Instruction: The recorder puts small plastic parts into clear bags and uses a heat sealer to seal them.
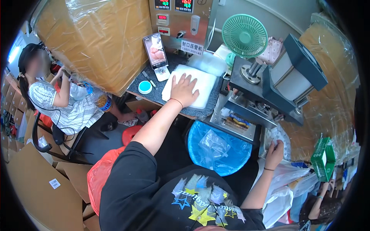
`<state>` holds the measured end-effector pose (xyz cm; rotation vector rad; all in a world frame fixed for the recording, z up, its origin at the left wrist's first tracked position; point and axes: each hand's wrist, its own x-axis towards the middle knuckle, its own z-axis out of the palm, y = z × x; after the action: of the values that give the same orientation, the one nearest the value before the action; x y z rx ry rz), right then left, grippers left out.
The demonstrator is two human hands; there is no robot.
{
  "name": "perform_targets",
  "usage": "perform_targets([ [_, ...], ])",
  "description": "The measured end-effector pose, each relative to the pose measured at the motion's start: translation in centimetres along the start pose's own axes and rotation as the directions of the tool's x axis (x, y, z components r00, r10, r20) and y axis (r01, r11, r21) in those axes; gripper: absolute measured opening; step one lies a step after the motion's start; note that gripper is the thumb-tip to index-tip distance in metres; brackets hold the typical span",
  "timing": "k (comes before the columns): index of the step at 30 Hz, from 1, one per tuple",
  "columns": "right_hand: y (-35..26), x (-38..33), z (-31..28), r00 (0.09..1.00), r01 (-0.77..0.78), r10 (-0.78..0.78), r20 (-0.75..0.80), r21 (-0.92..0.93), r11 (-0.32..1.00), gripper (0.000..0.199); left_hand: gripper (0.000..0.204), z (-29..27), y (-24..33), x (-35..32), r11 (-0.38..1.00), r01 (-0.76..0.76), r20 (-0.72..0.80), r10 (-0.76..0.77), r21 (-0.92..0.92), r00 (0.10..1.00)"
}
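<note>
My left hand (184, 89) lies flat, fingers spread, on a stack of white sheets (203, 81) on a grey mat (158, 91) in front of a metal machine. My right hand (274, 153) reaches down to the right into a pile of white and clear plastic bags (283, 181), fingers curled on the bag material. A dark press unit (266, 90) with a slot and a metal tray (239, 123) stands between both hands.
A phone (155, 50) stands on a holder beside a teal round tin (145, 87). A green fan (244, 35) sits behind the press. A blue-lined bin (217, 148) is below. A seated person (58, 98) works at left; wrapped cartons (98, 38) and a green box (323, 158) surround.
</note>
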<state>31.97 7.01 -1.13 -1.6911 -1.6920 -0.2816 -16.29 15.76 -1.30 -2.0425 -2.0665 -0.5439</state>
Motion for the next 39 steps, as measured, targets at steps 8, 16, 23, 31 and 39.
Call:
perform_targets([
  [8,-0.6,0.7,0.6,1.000,-0.020,0.020,0.002,0.019,1.000,0.025,0.051,0.7,-0.7,3.2,0.993,0.109,-0.123,-0.104,0.040,0.987],
  [16,-0.4,0.1,0.3,0.999,-0.009,0.010,-0.036,0.029,1.000,0.026,0.072,-1.2,0.2,2.4,0.994,0.098,0.325,-0.109,0.048,0.940],
  [23,-0.4,-0.1,0.4,0.997,-0.016,0.020,-0.081,0.052,0.999,0.026,0.076,-2.0,0.6,-1.9,1.000,-0.003,-0.103,0.005,0.018,0.995],
  [31,0.4,-1.1,-3.3,0.970,-0.032,0.113,-0.215,0.349,0.937,0.022,0.026,-5.0,1.5,-12.4,0.934,-0.262,-0.128,0.237,-0.241,0.963],
  [39,-12.2,0.7,-5.4,0.839,0.134,-0.438,0.323,0.658,0.741,0.009,0.014,-6.3,10.4,-13.8,0.254,0.232,0.293,0.238,-0.939,0.926],
])
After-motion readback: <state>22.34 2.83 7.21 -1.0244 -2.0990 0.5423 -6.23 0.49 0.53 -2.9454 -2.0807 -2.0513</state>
